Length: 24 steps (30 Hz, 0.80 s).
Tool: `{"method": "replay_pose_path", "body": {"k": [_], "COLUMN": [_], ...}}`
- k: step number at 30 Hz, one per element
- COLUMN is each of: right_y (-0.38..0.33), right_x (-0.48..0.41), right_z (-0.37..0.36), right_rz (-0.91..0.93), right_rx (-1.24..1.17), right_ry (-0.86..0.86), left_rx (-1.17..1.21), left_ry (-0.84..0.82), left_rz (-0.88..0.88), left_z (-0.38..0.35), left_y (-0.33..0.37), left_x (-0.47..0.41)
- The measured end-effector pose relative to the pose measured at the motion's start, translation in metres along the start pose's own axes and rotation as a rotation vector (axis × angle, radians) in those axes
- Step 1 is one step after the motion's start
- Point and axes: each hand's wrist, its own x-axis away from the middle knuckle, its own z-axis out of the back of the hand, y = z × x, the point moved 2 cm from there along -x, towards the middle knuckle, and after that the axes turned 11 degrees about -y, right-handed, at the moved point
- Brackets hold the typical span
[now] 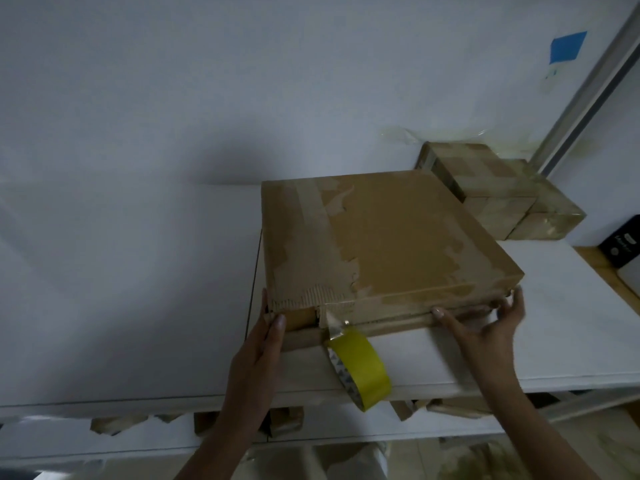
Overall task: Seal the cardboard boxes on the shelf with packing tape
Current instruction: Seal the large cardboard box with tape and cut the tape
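On white shelf (138, 289): flat cardboard box (388, 237). Left hand (258, 344) pressed to front-left corner, fingers (276, 325) straight, together. Right hand (485, 327) touching front-right flap, fingers spread. Yellow tape roll (360, 368) hanging off box front by its strip.

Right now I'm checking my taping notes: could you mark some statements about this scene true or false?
The yellow roll of packing tape is stuck by its strip to the large flat cardboard box's front. True.
The left hand holds the roll. False: it touches the box's front left corner.
The right hand is at the box's front right edge. True.
The small tape-wrapped cardboard boxes stand left of it. False: they stand behind it, rightward.
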Motion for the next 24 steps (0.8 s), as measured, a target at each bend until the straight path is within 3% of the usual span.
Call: {"method": "replay_pose_path", "body": {"k": [4,14,20,24], "right_y": [0.004,-0.046,-0.098,-0.120], "right_x": [-0.019,-0.022,-0.014,-0.023], "right_z": [0.011,0.016,0.019,0.021], "right_rz": [0.051,0.135,0.144,0.152], "right_rx": [-0.032,0.071,0.128,0.124], "right_ry": [-0.087,0.076,0.174,0.196], "left_rx": [-0.020,0.209,0.098,-0.071], "left_ry": [-0.048,0.058,0.094,0.174], "left_rz": [-0.003,-0.170,-0.338,-0.353], "left_z": [0.004,0.009,0.025,0.033], "left_y": [-0.001,0.029,0.061,0.089], "left_x": [-0.006,-0.005,-0.007,-0.013]}}
